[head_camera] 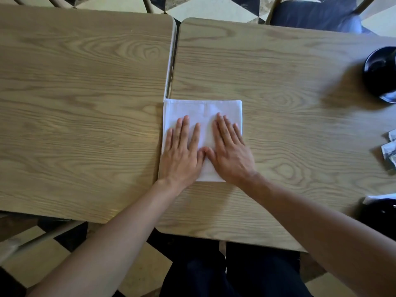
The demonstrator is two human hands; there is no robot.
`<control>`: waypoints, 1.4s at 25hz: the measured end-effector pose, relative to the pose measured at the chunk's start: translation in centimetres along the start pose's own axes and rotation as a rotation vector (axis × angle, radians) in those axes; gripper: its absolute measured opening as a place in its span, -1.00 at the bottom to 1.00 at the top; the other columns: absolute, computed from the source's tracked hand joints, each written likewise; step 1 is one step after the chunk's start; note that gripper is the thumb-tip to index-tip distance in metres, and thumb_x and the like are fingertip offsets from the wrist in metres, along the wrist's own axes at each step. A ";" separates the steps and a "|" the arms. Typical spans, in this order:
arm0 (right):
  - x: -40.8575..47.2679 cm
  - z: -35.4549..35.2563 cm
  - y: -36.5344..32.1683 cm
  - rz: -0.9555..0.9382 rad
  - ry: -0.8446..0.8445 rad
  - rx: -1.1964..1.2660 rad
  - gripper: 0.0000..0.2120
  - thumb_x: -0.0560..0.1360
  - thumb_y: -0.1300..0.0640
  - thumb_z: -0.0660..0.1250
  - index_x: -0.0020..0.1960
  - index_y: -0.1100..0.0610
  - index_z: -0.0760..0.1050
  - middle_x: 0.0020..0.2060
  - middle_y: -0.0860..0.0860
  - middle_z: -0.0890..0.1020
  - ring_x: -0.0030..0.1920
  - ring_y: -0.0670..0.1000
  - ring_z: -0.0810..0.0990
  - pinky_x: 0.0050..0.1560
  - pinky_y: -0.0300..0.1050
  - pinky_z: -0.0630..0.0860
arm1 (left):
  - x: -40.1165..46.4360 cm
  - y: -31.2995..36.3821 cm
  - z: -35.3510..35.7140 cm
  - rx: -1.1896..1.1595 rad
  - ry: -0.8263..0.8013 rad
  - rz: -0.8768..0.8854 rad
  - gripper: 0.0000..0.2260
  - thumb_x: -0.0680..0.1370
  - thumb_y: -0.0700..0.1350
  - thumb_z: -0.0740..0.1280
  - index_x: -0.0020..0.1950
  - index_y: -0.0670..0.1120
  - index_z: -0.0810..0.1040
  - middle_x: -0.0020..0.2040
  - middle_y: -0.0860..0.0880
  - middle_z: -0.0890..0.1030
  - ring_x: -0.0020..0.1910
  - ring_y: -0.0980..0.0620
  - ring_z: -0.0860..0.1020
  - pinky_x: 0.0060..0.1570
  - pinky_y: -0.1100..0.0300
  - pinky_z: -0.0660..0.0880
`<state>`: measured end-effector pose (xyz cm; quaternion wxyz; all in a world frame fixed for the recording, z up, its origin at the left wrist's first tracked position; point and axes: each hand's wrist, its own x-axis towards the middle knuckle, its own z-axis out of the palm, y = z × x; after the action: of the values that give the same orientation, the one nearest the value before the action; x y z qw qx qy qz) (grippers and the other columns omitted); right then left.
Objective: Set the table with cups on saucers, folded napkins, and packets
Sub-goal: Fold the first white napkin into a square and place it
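Note:
A white folded napkin (202,110) lies flat on the right wooden table (278,82), at its left edge beside the gap between the two tables. My left hand (182,153) rests palm down on the napkin's left half with fingers spread. My right hand (229,151) presses flat on its right half, thumbs touching in the middle. Neither hand grips anything. A black cup on a black saucer (381,76) sits at the far right edge, partly cut off. Several small packets (389,155) lie at the right edge.
A second wooden table (81,103) adjoins on the left, with a narrow gap (171,67) between the two. Another dark object (379,213) sits at the right edge near me. A chair with a dark cushion (317,16) stands beyond the right table. The floor is checkered.

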<state>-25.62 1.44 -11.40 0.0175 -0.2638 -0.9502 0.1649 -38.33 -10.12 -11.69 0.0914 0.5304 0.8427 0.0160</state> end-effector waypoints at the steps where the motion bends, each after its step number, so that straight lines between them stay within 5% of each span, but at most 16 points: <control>1: -0.5 0.1 1.2 0.015 -0.014 -0.051 -0.26 0.66 -0.19 0.07 0.60 0.34 0.08 0.61 0.26 0.08 0.63 0.21 0.04 0.61 0.18 0.04 | -0.5 -0.6 0.5 0.008 -0.002 -0.018 -0.39 0.68 0.14 0.06 0.65 -0.15 0.07 0.64 -0.27 0.02 0.64 -0.21 -0.02 0.58 -0.17 0.01; 6: -1.5 -0.7 4.3 0.103 -0.034 -0.091 -0.20 0.65 -0.28 -0.04 0.63 0.29 -0.01 0.64 0.19 0.00 0.65 0.15 -0.07 0.62 0.19 -0.07 | -1.0 -0.9 -0.5 -0.061 0.035 -0.165 -0.29 0.67 0.21 -0.02 0.62 -0.29 0.03 0.63 -0.33 -0.02 0.63 -0.25 -0.07 0.58 -0.21 -0.01; 10: 2.8 -1.9 3.1 0.097 0.083 0.013 -0.33 0.69 -0.12 0.05 0.62 0.31 0.07 0.63 0.21 0.04 0.64 0.21 -0.01 0.62 0.17 -0.10 | 4.1 0.9 -1.7 -0.031 0.123 0.013 -0.38 0.69 0.13 0.02 0.61 -0.26 0.11 0.63 -0.31 0.06 0.63 -0.25 0.00 0.58 -0.21 -0.01; 16: 6.9 -3.5 6.0 0.223 0.222 0.150 -0.65 0.64 0.17 0.20 0.40 0.15 0.50 0.34 0.17 0.49 0.31 0.24 0.38 0.36 0.18 0.38 | 9.7 -1.0 -1.4 -0.071 0.125 -0.030 -0.49 0.69 0.00 0.08 0.57 -0.27 0.24 0.58 -0.33 0.22 0.58 -0.29 0.17 0.58 -0.16 0.03; 21: 7.3 -3.1 7.8 0.369 0.160 0.076 -0.62 0.66 -0.05 0.18 0.44 0.00 0.44 0.47 0.08 0.36 0.56 0.18 0.16 0.59 0.26 -0.14 | 9.6 -3.1 -0.3 -0.007 0.103 -0.012 -0.33 0.67 0.22 0.00 0.64 -0.18 0.05 0.64 -0.29 0.03 0.63 -0.22 0.00 0.60 -0.12 -0.07; 28: 7.9 -3.2 6.7 0.512 0.184 0.159 -0.59 0.59 -0.06 0.25 0.39 0.06 0.43 0.44 0.09 0.35 0.57 0.15 0.16 0.60 0.19 -0.12 | 9.6 -2.7 -1.3 0.053 -0.035 -0.048 -0.11 0.55 0.43 -0.02 0.65 -0.16 -0.10 0.64 -0.31 -0.11 0.63 -0.25 -0.14 0.59 -0.15 -0.13; 30: 7.8 -3.6 6.4 0.506 0.187 0.191 -0.61 0.60 -0.06 0.25 0.35 0.08 0.47 0.40 0.10 0.38 0.51 0.18 0.22 0.58 0.11 0.04 | 9.6 -2.5 -1.9 0.031 -0.080 -0.062 -0.11 0.55 0.44 -0.01 0.65 -0.15 -0.10 0.64 -0.30 -0.14 0.63 -0.24 -0.17 0.59 -0.15 -0.15; 32: 7.2 -4.4 6.4 0.478 0.174 0.229 -0.66 0.59 -0.08 0.26 0.28 0.06 0.55 0.30 0.08 0.45 0.37 0.17 0.32 0.43 0.06 0.29 | 9.7 -2.8 -2.9 -0.055 -0.062 -0.036 -0.24 0.61 0.30 0.09 0.63 -0.19 0.09 0.62 -0.33 0.01 0.62 -0.30 -0.03 0.58 -0.17 -0.04; 35: 6.7 -5.6 6.8 0.358 0.091 0.152 -0.72 0.53 0.03 0.31 0.21 0.03 0.61 0.17 0.05 0.51 0.24 0.18 0.37 0.29 0.08 0.37 | 10.8 -3.9 -4.9 -0.108 0.066 0.054 -0.57 0.55 -0.09 0.16 0.33 -0.26 0.51 0.36 -0.29 0.46 0.33 -0.31 0.40 0.35 -0.20 0.34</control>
<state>-27.35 12.03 -8.67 0.0507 -0.4339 -0.8711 0.2243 -47.20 -1.86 -8.86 0.0915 0.5466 0.8284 0.0816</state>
